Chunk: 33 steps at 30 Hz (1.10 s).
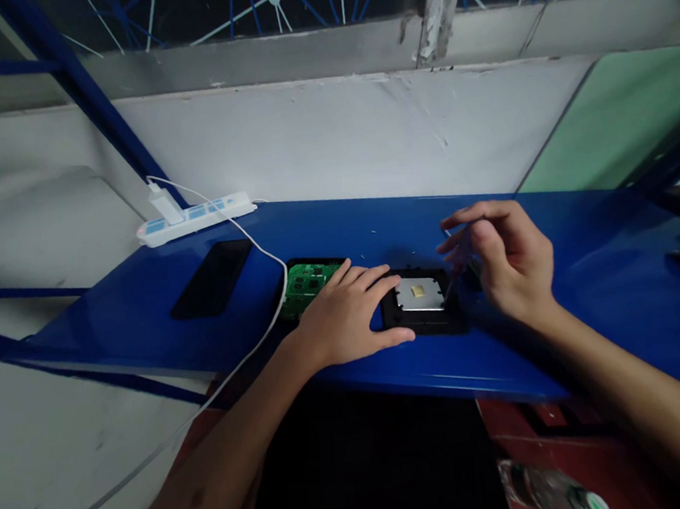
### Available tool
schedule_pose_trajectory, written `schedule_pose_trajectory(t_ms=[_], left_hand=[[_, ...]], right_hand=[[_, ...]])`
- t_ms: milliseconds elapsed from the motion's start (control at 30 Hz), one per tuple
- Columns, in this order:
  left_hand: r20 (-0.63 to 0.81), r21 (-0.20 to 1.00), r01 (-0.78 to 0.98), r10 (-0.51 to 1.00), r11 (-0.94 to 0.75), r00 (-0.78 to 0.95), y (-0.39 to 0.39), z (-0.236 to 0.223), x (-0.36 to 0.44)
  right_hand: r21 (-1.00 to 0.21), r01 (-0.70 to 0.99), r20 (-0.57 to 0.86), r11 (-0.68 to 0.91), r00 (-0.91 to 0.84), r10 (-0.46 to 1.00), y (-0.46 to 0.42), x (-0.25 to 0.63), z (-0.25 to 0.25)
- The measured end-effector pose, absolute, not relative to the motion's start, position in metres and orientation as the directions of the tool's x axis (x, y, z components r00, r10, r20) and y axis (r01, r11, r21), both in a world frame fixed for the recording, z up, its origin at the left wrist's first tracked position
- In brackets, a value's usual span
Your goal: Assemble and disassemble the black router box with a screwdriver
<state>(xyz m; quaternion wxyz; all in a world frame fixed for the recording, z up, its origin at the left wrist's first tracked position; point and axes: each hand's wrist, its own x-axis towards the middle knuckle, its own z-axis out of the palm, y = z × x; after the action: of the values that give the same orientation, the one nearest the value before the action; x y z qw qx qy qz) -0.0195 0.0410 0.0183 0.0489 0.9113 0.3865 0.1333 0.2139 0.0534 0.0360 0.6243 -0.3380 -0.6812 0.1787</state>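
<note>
My left hand point(346, 314) lies with fingers spread between two pieces. Its thumb and index finger touch the left side of a black plastic casing point(436, 327). Inside that casing sits a silver metal plate point(414, 300) with a small yellowish square pad point(418, 291) at its middle. Beside the hand's left edge is a green circuit board point(306, 282) in a dark frame, partly covered by the hand. My right hand point(508, 261), raised over the casing's right side, has its fingers closed around a thin screwdriver-like tool point(448, 285). Motion blurs this tool, which slants down towards the plate's right edge.
A black phone-like slab point(212, 278) lies on the blue table point(324, 220). Behind it, a white power strip point(199, 218) carries a plugged-in charger point(165, 204). The charger's white cable point(257, 340) crosses the table's left part. Below the front edge lies a clear bottle point(550, 491).
</note>
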Motion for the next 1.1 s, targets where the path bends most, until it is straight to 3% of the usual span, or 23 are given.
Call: schedule_pose_trajectory(t_ms=[167, 433, 700, 900, 1100], left_hand=[[0.214, 0.187, 0.689, 0.714, -0.7, 0.667, 0.0415, 0.0168, -0.0203], [0.208, 0.199, 0.688, 0.716, -0.698, 0.667, 0.0416, 0.0168, -0.0197], [0.212, 0.199, 0.687, 0.715, -0.699, 0.666, 0.0417, 0.017, -0.0201], [0.2, 0.202, 0.687, 0.716, -0.698, 0.669, 0.041, 0.0177, -0.02], [0.224, 0.192, 0.683, 0.709, -0.704, 0.668, 0.042, 0.0147, -0.0205]], right_hand=[[-0.601, 0.366, 0.772, 0.711, 0.034, 0.635, 0.0529, 0.2123, 0.0378], [-0.66, 0.279, 0.731, 0.697, 0.025, 0.682, 0.0526, 0.2126, 0.0332], [-0.503, 0.506, 0.816, 0.701, 0.01, 0.578, 0.0526, 0.214, 0.0352], [-0.566, 0.395, 0.789, 0.724, 0.004, 0.614, 0.0484, 0.2117, 0.0359], [-0.531, 0.35, 0.823, 0.772, -0.003, 0.568, 0.0521, 0.2147, 0.0336]])
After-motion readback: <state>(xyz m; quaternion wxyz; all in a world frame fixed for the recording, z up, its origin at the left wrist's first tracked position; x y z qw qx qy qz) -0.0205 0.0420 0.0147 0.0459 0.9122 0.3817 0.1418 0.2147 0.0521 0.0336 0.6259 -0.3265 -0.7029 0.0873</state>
